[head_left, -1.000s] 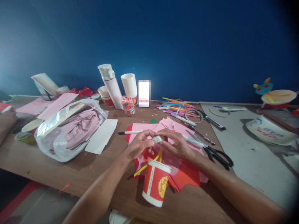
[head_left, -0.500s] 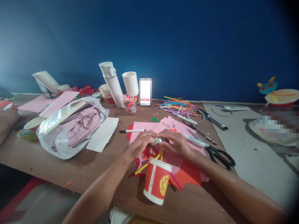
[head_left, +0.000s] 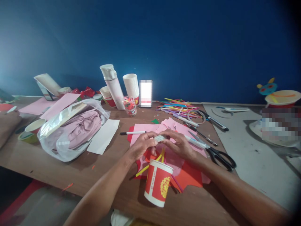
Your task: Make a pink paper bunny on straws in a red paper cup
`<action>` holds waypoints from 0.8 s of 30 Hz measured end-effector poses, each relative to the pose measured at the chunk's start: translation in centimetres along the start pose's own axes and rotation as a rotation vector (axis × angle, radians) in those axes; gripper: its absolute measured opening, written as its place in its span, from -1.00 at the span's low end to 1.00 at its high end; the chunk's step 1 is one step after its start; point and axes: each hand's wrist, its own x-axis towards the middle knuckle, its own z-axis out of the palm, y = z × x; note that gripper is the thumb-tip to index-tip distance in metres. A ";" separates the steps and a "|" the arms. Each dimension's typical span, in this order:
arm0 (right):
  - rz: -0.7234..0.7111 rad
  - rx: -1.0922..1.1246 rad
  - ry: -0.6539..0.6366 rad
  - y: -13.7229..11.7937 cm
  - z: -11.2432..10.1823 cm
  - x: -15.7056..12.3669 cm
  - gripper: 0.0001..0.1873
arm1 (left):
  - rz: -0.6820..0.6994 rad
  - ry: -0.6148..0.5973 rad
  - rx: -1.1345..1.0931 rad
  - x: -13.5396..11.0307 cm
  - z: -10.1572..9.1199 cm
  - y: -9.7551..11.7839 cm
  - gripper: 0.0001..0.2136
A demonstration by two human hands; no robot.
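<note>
Between the fingertips of both hands is a small whitish piece with faint greyish print point(head_left: 160, 138); its exact kind I cannot make out. My left hand point(head_left: 141, 147) pinches its left end, and my right hand point(head_left: 180, 146) is closed at its right end. Just below the hands a red and white paper cup point(head_left: 157, 185) with a yellow emblem stands slightly tilted on the table. Yellow straws point(head_left: 143, 170) and a purple straw point(head_left: 177, 183) lie behind it. Pink paper point(head_left: 172, 163) and orange-red paper point(head_left: 194, 175) spread under the hands.
To the right lie black-handled scissors point(head_left: 221, 158) and a utility knife point(head_left: 217, 121). Coloured straws point(head_left: 176, 106) are piled at the back. A marker point(head_left: 133, 133), a plastic bag point(head_left: 68, 150), a bottle point(head_left: 115, 91) and stacked cups point(head_left: 131, 86) stand or lie leftward. Another person's hand point(head_left: 8, 122) shows far left.
The small whitish piece has turned in my fingers, so its printed flat side shows more. Both hands stay in nearly the same place; the cup has not moved.
</note>
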 end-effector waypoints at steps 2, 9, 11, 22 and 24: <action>-0.015 0.007 -0.004 0.1 0.0 0.0 -0.79 | -0.015 -0.013 -0.039 0.0 -0.1 0.1 -0.85; 0.020 0.057 0.027 0.1 0.0 0.0 -0.81 | -0.070 -0.049 -0.155 -0.1 -0.2 0.4 -0.80; 0.046 0.070 0.052 0.1 0.1 0.1 -0.81 | -0.078 -0.041 -0.143 -0.1 -0.1 0.5 -0.79; 0.120 0.118 0.118 0.1 0.1 0.1 -0.75 | -0.009 -0.080 -0.165 -0.1 -0.1 0.5 -0.78; 0.114 0.114 0.105 0.2 0.1 0.0 -0.75 | -0.023 -0.076 -0.176 0.0 -0.1 0.5 -0.79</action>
